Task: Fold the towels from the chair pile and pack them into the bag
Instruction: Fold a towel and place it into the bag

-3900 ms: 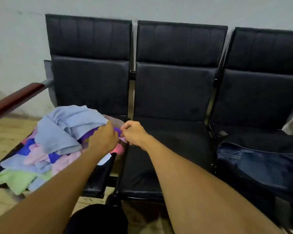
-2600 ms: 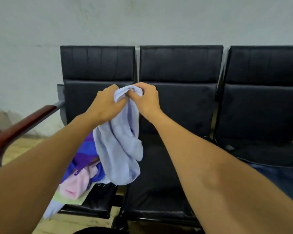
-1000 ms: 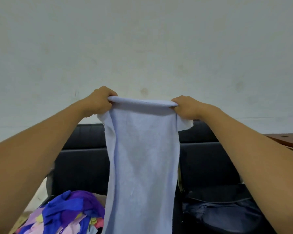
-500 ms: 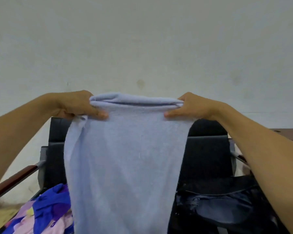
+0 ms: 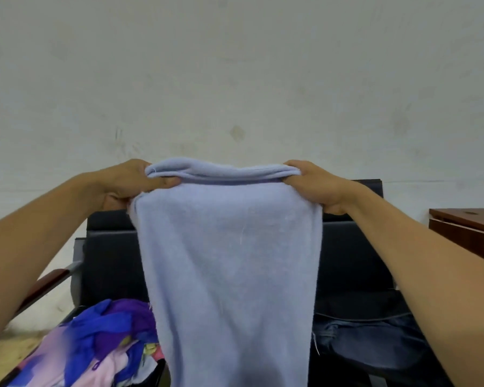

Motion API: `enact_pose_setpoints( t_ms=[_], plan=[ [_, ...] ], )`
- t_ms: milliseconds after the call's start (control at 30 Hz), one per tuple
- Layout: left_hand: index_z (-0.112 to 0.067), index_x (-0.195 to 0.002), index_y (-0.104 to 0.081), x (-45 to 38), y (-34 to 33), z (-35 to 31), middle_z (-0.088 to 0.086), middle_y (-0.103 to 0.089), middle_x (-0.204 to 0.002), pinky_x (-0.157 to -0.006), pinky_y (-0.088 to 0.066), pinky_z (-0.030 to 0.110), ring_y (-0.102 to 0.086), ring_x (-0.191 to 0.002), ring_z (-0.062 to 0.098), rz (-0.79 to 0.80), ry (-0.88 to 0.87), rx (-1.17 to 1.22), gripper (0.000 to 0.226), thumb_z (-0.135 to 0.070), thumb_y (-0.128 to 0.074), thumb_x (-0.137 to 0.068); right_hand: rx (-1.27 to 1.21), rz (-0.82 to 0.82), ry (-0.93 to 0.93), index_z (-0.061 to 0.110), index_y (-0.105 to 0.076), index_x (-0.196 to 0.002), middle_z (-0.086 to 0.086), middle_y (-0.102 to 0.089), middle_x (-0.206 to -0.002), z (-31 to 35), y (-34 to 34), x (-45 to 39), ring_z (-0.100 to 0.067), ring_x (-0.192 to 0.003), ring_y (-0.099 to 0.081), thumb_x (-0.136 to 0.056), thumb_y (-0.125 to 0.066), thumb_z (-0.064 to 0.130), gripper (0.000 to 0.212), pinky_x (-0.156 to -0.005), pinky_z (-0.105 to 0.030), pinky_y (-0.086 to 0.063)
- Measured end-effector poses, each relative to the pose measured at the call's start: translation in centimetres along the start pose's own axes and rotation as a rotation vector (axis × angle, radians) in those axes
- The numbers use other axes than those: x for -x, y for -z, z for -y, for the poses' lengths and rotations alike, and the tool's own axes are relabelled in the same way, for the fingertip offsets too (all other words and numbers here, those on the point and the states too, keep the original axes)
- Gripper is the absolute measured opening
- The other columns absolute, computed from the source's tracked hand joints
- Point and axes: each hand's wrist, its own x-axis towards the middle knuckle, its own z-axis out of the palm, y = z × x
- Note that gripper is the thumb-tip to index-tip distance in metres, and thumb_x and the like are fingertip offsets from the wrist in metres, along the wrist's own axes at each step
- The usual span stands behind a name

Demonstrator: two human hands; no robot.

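A light blue towel (image 5: 229, 261) hangs spread in front of me, held up at chest height with its top edge doubled over. My left hand (image 5: 129, 181) grips the top left corner and my right hand (image 5: 316, 182) grips the top right corner. Below on the left, the pile of towels (image 5: 101, 342) in blue, purple and pink lies on the left chair seat. The dark blue bag (image 5: 366, 344) sits on the right seat, partly hidden by the hanging towel.
A row of black chairs (image 5: 352, 261) stands against a pale wall, with a wooden armrest (image 5: 48, 283) at the left end. A brown wooden desk (image 5: 470, 233) juts in at the right edge.
I lifted the light blue towel off the pile, drew my hands apart along its top edge and spread it out. Over the last half second the hands stay in place.
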Motion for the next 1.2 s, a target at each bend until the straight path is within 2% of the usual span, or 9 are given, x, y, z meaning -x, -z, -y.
enact_pose_setpoints(
  t_ms=[200, 300, 400, 500, 633, 833, 967, 1067, 1200],
  plan=[
    [-0.020, -0.103, -0.071, 1.2, 0.3, -0.7, -0.001, -0.076, -0.092, -0.064, -0.055, 0.024, -0.073, -0.082, 0.016, 0.251, 0.024, -0.121, 0.076, -0.079, -0.070, -0.054, 0.309, 0.121, -0.053, 0.023, -0.075, -0.088, 0.005, -0.073, -0.085, 1.7, 1.7, 1.2, -0.013, -0.079, -0.069, -0.079, -0.066, 0.062, 0.041, -0.069, -0.024, -0.050],
    [-0.010, -0.107, -0.070, 1.0, 0.1, -0.2, 0.008, -0.075, -0.100, -0.071, -0.058, 0.029, -0.073, -0.091, 0.024, 0.429, 0.029, -0.095, 0.093, -0.063, -0.090, -0.034, 0.320, 0.252, -0.114, 0.018, -0.076, -0.092, 0.003, -0.078, -0.085, 0.8, 1.4, 1.5, -0.015, -0.079, -0.074, -0.067, -0.080, 0.053, 0.044, -0.072, -0.027, -0.057],
    [-0.010, -0.101, -0.072, -0.1, -1.3, 1.1, 0.006, -0.076, -0.095, -0.085, -0.058, 0.041, -0.073, -0.090, 0.024, 0.505, 0.107, -0.408, 0.054, -0.038, -0.092, -0.059, 0.519, 0.347, -0.168, 0.013, -0.075, -0.092, 0.000, -0.077, -0.085, -1.1, 0.3, 0.4, -0.020, -0.080, -0.075, -0.074, -0.085, 0.031, 0.027, -0.076, -0.034, -0.060],
    [-0.016, -0.069, -0.066, -3.6, -3.6, 3.8, 0.003, -0.070, -0.070, -0.070, -0.058, 0.040, -0.068, -0.072, 0.025, 0.263, 0.004, -0.729, 0.021, -0.027, -0.084, -0.070, 0.724, 0.286, -0.200, 0.005, -0.067, -0.089, -0.008, -0.070, -0.083, -4.3, -1.8, -2.6, -0.025, -0.072, -0.065, -0.079, -0.075, 0.019, 0.019, -0.068, -0.037, -0.053],
    [-0.012, -0.057, -0.045, -7.1, -7.1, 6.3, 0.009, -0.054, -0.063, -0.055, -0.040, 0.037, -0.052, -0.063, 0.033, -0.422, -0.256, -0.781, 0.027, -0.002, -0.058, -0.078, 0.990, -0.369, -0.031, 0.009, -0.044, -0.085, -0.011, -0.048, -0.084, -8.0, -4.9, -7.1, -0.032, -0.073, -0.048, -0.091, -0.049, 0.000, 0.012, -0.062, -0.037, -0.035],
    [-0.008, -0.060, -0.035, -11.7, -5.1, 4.7, 0.007, -0.035, -0.064, -0.049, -0.027, 0.036, -0.037, -0.057, 0.028, -0.800, -0.521, -0.682, 0.023, 0.007, -0.044, -0.073, 0.583, -0.806, 0.152, 0.010, -0.038, -0.075, -0.012, -0.044, -0.070, -9.5, -4.8, -12.9, -0.026, -0.063, -0.037, -0.085, -0.038, -0.007, 0.020, -0.047, -0.036, -0.016],
    [-0.009, -0.055, -0.032, -12.9, -4.8, 5.6, -0.001, -0.027, -0.060, -0.049, -0.017, 0.032, -0.035, -0.061, 0.026, -0.680, -0.532, -0.623, 0.026, 0.009, -0.043, -0.070, 0.557, -0.816, 0.153, 0.009, -0.041, -0.076, -0.011, -0.047, -0.075, -10.6, -5.2, -13.6, -0.026, -0.067, -0.041, -0.087, -0.040, -0.003, 0.017, -0.049, -0.036, -0.019],
    [-0.014, -0.051, -0.028, -12.5, -6.1, 8.0, 0.000, -0.029, -0.058, -0.051, -0.016, 0.034, -0.038, -0.068, 0.026, -0.482, -0.520, -0.588, 0.037, 0.014, -0.043, -0.071, 0.617, -0.624, 0.080, 0.009, -0.038, -0.065, -0.010, -0.046, -0.081, -12.6, -6.3, -13.0, -0.026, -0.071, -0.045, -0.090, -0.045, -0.003, 0.028, -0.056, -0.033, -0.028],
    [0.005, -0.064, -0.057, -10.6, -8.0, 11.2, 0.013, -0.053, -0.062, -0.058, -0.040, 0.029, -0.049, -0.069, 0.025, -0.113, -0.126, -0.371, 0.021, 0.011, -0.054, -0.084, 0.590, -0.228, -0.091, 0.007, -0.047, -0.061, -0.007, -0.048, -0.067, -14.6, -8.3, -11.1, -0.019, -0.057, -0.042, -0.090, -0.048, -0.006, 0.032, -0.057, -0.033, -0.037]
  ],
)
